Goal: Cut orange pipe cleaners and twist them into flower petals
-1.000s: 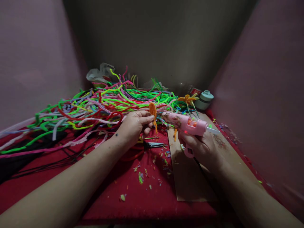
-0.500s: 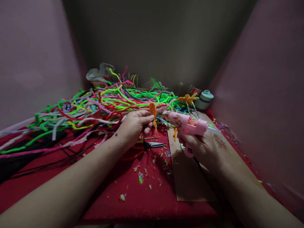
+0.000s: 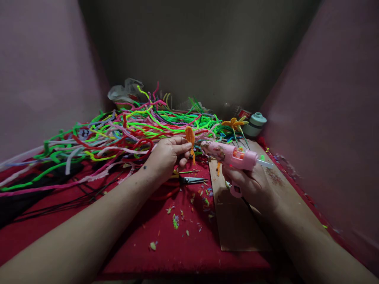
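Note:
Between thumb and fingers, my left hand pinches an orange pipe-cleaner petal, its twisted tail hanging downward. My right hand is wrapped round the handle of a pink hot glue gun, whose stained nozzle points left at the petal with a small gap between them. A clear glue stick sticks out of the gun's back end. Below my left hand lie scissors with their blades toward the right. Another orange piece lies behind the gun, partly hidden.
A heap of coloured pipe cleaners spreads across the back and left. Cardboard lies at the right on the red cloth, which is strewn with fuzz scraps. An orange flower stands near a pale green bottle at the back right.
The glue gun has shifted slightly left and its nozzle end dips a little lower, nearer the petal. My left hand and the petal have barely moved.

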Tool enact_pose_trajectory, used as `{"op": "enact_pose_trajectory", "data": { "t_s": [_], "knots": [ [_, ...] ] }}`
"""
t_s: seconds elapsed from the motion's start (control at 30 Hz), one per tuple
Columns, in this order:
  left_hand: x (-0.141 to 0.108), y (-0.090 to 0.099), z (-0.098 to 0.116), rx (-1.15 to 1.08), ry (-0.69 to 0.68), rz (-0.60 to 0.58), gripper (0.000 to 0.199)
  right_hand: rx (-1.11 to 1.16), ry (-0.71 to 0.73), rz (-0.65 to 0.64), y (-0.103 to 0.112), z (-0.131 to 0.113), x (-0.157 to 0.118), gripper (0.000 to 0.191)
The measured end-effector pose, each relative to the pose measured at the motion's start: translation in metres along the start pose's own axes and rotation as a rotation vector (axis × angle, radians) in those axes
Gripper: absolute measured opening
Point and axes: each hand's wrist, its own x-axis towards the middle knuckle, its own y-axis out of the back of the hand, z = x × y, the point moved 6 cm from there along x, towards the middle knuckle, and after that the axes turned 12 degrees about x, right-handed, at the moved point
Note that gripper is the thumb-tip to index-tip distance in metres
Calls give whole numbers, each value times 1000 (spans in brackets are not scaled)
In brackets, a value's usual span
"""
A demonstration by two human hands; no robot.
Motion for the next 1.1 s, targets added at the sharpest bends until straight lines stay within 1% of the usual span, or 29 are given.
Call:
{"op": "enact_pose_trajectory", "data": {
  "t_s": [0.1, 0.2, 0.47, 0.57, 0.67, 0.77, 0.97, 1.1],
  "knots": [
    [0, 1, 0, -14, 4, -5, 7, 3, 9, -52, -3, 0, 1, 37],
    [0, 1, -1, -18, 11, -2, 7, 8, 54, -82, -5, -2, 1, 40],
    [0, 0, -2, -16, 23, -1, 8, -34, 49, -46, -3, -6, 0, 39],
    [0, 0, -2, -4, 32, -7, 9, -37, 12, -22, -2, -3, 0, 38],
    [-1, 0, -2, 4, 38, -9, 10, -21, 11, -4, -1, -2, -1, 38],
    [0, 0, -3, 4, 38, -16, 10, 4, 22, -2, -1, -3, 0, 42],
    [0, 0, -3, 6, 42, -23, 12, 17, -21, -4, 0, 0, -1, 47],
    [0, 0, -3, 3, 37, -32, 11, 8, -7, -4, -1, -3, -1, 45]
  ]
}}
